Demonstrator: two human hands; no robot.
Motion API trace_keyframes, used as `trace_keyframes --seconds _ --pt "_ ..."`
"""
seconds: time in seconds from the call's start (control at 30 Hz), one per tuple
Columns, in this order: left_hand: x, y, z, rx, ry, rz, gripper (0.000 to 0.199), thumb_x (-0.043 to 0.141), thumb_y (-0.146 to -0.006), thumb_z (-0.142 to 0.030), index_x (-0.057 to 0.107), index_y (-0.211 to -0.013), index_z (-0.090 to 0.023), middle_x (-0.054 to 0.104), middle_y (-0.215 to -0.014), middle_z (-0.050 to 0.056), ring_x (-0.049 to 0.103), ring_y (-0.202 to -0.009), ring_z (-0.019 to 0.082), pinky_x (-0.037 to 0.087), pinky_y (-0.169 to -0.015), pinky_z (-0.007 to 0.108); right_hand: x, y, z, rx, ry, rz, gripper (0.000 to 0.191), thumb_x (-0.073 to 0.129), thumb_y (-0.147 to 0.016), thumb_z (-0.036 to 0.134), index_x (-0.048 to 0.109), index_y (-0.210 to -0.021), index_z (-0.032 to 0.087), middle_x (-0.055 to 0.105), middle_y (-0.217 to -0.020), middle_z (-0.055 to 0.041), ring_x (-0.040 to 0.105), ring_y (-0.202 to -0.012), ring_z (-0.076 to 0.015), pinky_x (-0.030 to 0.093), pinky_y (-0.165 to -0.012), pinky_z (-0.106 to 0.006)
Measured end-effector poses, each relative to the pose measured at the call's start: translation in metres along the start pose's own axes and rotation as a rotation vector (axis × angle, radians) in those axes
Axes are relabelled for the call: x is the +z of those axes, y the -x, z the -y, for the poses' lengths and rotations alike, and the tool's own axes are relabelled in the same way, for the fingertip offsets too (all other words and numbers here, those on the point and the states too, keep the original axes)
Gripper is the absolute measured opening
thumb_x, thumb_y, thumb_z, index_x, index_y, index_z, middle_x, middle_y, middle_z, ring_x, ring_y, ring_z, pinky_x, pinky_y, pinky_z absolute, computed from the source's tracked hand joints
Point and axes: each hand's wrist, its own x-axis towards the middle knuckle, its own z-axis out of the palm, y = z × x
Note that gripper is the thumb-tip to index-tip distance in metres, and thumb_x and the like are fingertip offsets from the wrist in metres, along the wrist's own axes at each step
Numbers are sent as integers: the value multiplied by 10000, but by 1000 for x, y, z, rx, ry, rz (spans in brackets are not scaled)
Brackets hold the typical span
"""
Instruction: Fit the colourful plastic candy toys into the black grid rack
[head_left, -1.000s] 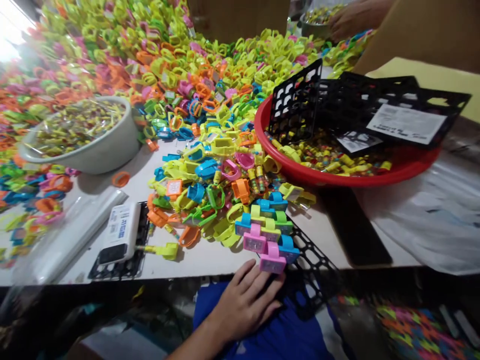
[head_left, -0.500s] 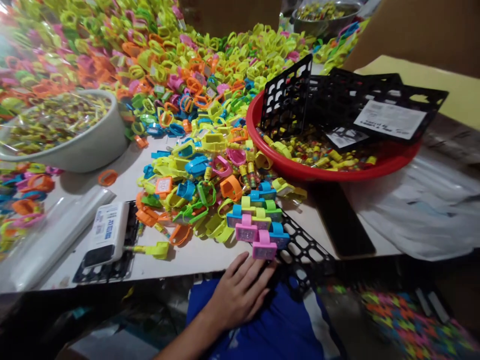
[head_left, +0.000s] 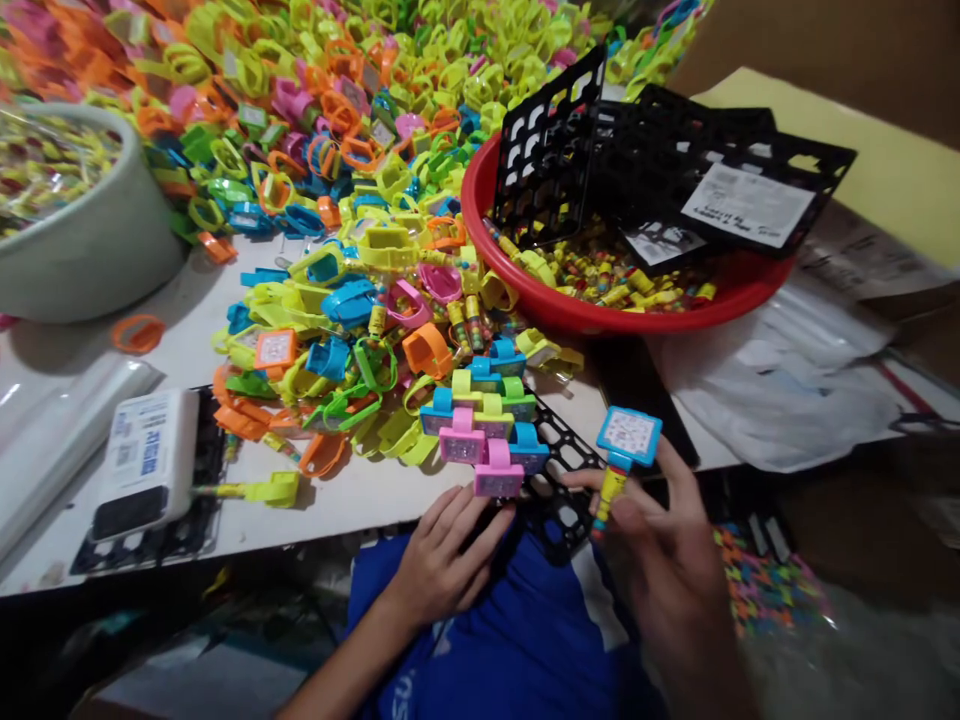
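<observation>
My right hand (head_left: pixel 660 560) pinches a toy watch with a blue square face (head_left: pixel 629 435) and a yellow candy tube (head_left: pixel 611 495) between thumb and fingers, above the table edge. My left hand (head_left: pixel 442 565) lies open, fingertips next to a pink toy watch (head_left: pixel 499 472) at the front of a neat cluster of pastel toy watches (head_left: pixel 480 425). Under that cluster sits a black plastic grid rack (head_left: pixel 559 500). Behind it spreads a loose pile of colourful plastic watches and candy tubes (head_left: pixel 360 340).
A red basin (head_left: pixel 480 215) holds candy tubes and black racks, and a white basin (head_left: pixel 97 270) stands at the left. A white power bank (head_left: pixel 146 465) rests on another rack. A black phone (head_left: pixel 637 395) and plastic sheeting (head_left: pixel 772 400) lie to the right.
My right hand has entered the view holding the blue toy watch. The whole scene has shifted left and up in the picture, and the other person's hand at the top has gone from view.
</observation>
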Motion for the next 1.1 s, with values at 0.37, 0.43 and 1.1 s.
trace_keyframes --seconds 0.37,0.43,1.1 --pt "4 0 5 38 29 -44 450 493 -1011 -156 734 -1391 -152 736 -1389 142 563 -1451 252 392 -1269 376 2 -6 -12 37 -36 123 317 774 -1022 473 707 -1245 257 737 -986 -43 681 -831 -178 568 -782 -280" --pt "4 0 5 41 27 -43 457 487 -1014 -158 729 -1401 -153 739 -1383 141 564 -1448 254 393 -1266 377 3 -6 -16 53 -45 136 334 805 -993 496 729 -1209 253 733 -913 -30 687 -804 -183 574 -759 -279" --pt "4 -3 2 -25 43 -88 413 517 -1027 -165 678 -1406 -140 813 -1202 109 637 -1369 220 438 -1219 331 -3 -14 -9 -634 641 451 188 592 -1010 103 614 -1051 285 752 -1118 -39 769 -1014 -187 597 -889 -255"
